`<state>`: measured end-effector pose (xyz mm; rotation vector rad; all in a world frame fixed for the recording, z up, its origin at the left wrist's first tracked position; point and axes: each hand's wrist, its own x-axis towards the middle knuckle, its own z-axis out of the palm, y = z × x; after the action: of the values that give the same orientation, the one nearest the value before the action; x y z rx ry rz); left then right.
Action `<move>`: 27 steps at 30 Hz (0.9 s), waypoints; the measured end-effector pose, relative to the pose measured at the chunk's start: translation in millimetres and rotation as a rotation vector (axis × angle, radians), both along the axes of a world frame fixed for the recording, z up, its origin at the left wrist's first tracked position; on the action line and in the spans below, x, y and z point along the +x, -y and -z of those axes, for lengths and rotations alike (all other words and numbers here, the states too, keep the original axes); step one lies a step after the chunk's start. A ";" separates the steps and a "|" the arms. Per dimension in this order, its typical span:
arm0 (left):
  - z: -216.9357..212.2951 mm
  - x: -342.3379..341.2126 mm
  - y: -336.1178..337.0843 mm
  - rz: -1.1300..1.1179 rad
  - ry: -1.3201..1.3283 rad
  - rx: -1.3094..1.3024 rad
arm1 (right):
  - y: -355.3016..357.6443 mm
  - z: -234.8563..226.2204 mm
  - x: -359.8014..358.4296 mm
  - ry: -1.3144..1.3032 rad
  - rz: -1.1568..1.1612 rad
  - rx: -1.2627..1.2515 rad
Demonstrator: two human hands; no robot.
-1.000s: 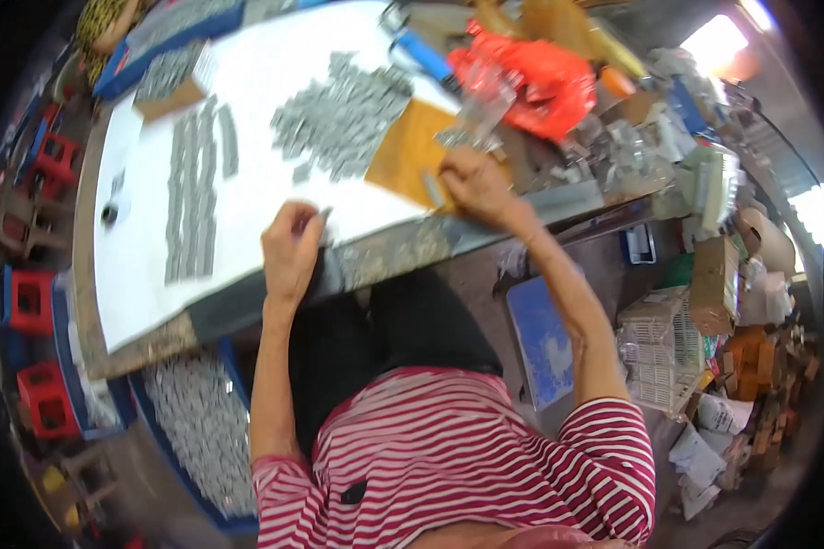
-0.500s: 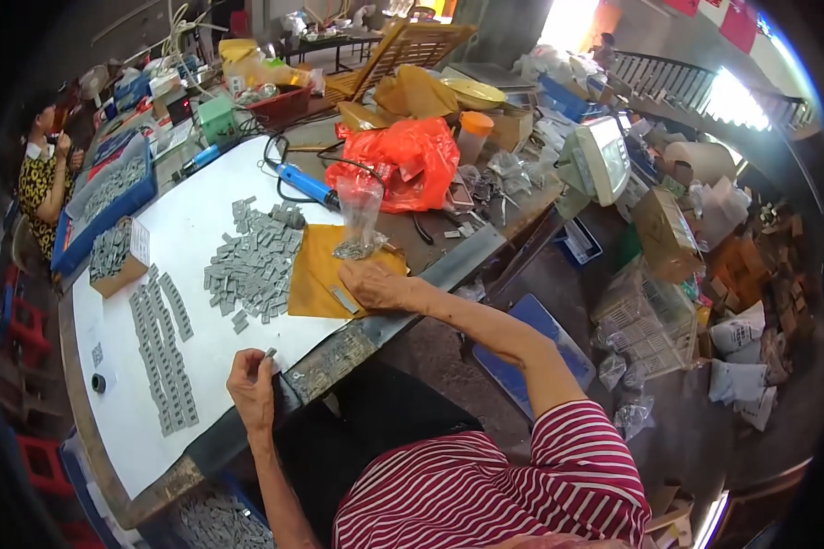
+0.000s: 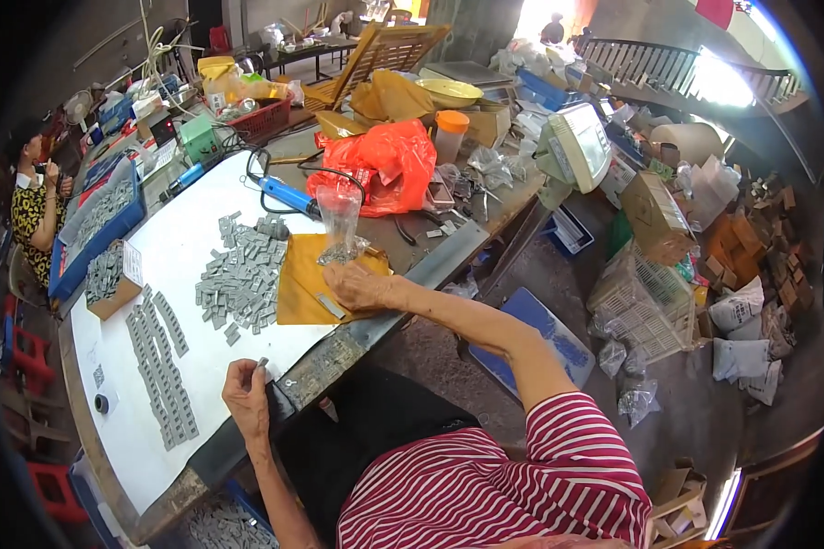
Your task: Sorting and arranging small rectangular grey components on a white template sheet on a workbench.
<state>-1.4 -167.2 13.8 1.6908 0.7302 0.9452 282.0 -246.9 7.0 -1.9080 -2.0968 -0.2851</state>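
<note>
My left hand [image 3: 245, 399], just over the table's front edge, pinches a small grey rectangular piece [image 3: 263, 363] between thumb and forefinger. My right hand [image 3: 358, 285] rests on a yellow-brown sheet [image 3: 293, 291], its fingers bent and closed at the small metal parts [image 3: 335, 256] in the mouth of a clear plastic bag [image 3: 340, 218]. Whatever those fingertips hold is hidden. One loose grey strip [image 3: 330, 306] lies on the sheet next to that hand. To the left is a heap of grey rectangular pieces [image 3: 239, 279], and beyond it several pieces stand in neat rows [image 3: 160, 373] on white paper [image 3: 192, 206].
A small carton [image 3: 114, 284] and a blue tray [image 3: 99, 224] hold more grey pieces. A blue electric screwdriver [image 3: 288, 195], a red plastic bag [image 3: 380, 165] and black-handled pliers [image 3: 405, 231] lie behind the sheet. Another person [image 3: 35, 201] sits at the far left.
The whole view has shifted a little. Both hands keep almost the same places, the left still pinching its grey piece and the right still at the small parts.
</note>
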 end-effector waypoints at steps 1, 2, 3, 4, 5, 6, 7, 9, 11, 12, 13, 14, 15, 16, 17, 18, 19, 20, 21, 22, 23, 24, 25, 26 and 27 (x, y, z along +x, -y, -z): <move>0.5 -0.6 -0.1 -0.002 -0.001 0.000 | 2.4 1.0 4.1 -0.089 -0.070 0.086; 1.3 -1.0 -0.4 -0.004 0.002 0.003 | 3.9 1.2 9.1 -0.178 -0.139 0.172; 1.8 -1.5 -0.5 -0.005 0.004 0.006 | 2.7 -1.0 18.4 0.014 -0.319 0.329; 2.1 -2.6 -0.2 -0.006 -0.002 0.003 | 4.3 2.7 18.5 0.008 -0.319 0.327; 3.7 -7.1 -0.2 -0.016 -0.017 0.004 | 2.2 -1.9 10.3 -0.369 -0.119 0.175; 5.4 -8.6 -0.8 -0.019 -0.031 0.005 | 3.1 -12.9 1.1 -0.733 0.096 0.009; 4.9 -9.4 0.4 -0.029 -0.037 -0.005 | 6.0 -24.0 -7.8 -1.029 0.171 -0.075; 5.4 -11.2 0.6 -0.051 -0.052 0.045 | 8.1 -36.4 -16.6 -1.242 0.154 -0.105; -2.1 -5.5 0.7 -0.041 -0.058 0.029 | 8.6 -22.0 -11.9 -0.768 -0.178 0.211; 4.8 -5.5 -2.7 -0.062 -0.044 0.060 | 7.1 -28.2 -22.8 -0.706 -0.228 0.286; 5.3 -5.3 -3.9 -0.080 -0.058 0.072 | 11.8 -45.8 -38.9 -1.229 -0.087 0.031; 4.2 -3.8 -3.9 -0.095 -0.058 0.086 | 14.9 -61.7 -49.7 -1.715 0.087 -0.269; 4.9 -1.1 -5.5 -0.100 -0.082 0.096 | 12.1 -57.5 -54.6 -1.808 0.024 -0.209; 0.2 0.3 -4.0 -0.093 -0.098 0.079 | 7.7 -49.7 -61.6 -1.902 -0.036 -0.149; -0.5 -0.9 -3.6 -0.094 -0.092 0.069 | 3.0 -46.6 -70.4 -1.967 -0.071 -0.168; -3.5 1.3 -1.9 -0.094 -0.072 0.085 | 0.3 -45.4 -75.5 -2.025 -0.096 -0.174; -2.3 3.2 -2.1 -0.091 -0.058 0.069 | -2.1 -43.0 -79.5 -2.059 -0.154 -0.189; -1.9 3.8 -2.5 -0.090 -0.056 0.056 | -6.1 -38.7 -83.2 -2.074 -0.140 -0.186; -0.5 2.9 -3.0 -0.088 -0.051 0.045 | -10.1 -35.4 -88.7 -2.086 -0.128 -0.181; 2.0 2.3 -2.7 -0.103 -0.042 0.034 | -12.0 -34.2 -93.6 -2.106 -0.130 -0.190; 2.6 0.9 -1.6 -0.104 -0.039 0.024 | -13.9 -32.9 -97.7 -2.117 -0.134 -0.218; 2.0 -0.6 -1.0 -0.105 -0.034 0.015 | -15.9 -31.5 -101.3 -2.134 -0.133 -0.216; 0.7 -2.0 -1.4 -0.109 -0.043 0.019 | -17.9 -29.4 -104.1 -2.149 -0.132 -0.212; 1.6 -1.9 -1.6 -0.119 -0.049 0.011 | -19.4 -26.7 -104.9 -2.150 -0.140 -0.219; 2.7 -1.6 -1.6 -0.117 -0.041 0.025 | -20.3 -24.6 -106.2 -2.154 -0.138 -0.234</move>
<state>-3.1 -165.6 11.1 1.7082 0.8548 1.0067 175.8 -226.6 31.5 -0.8379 -0.5870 1.3930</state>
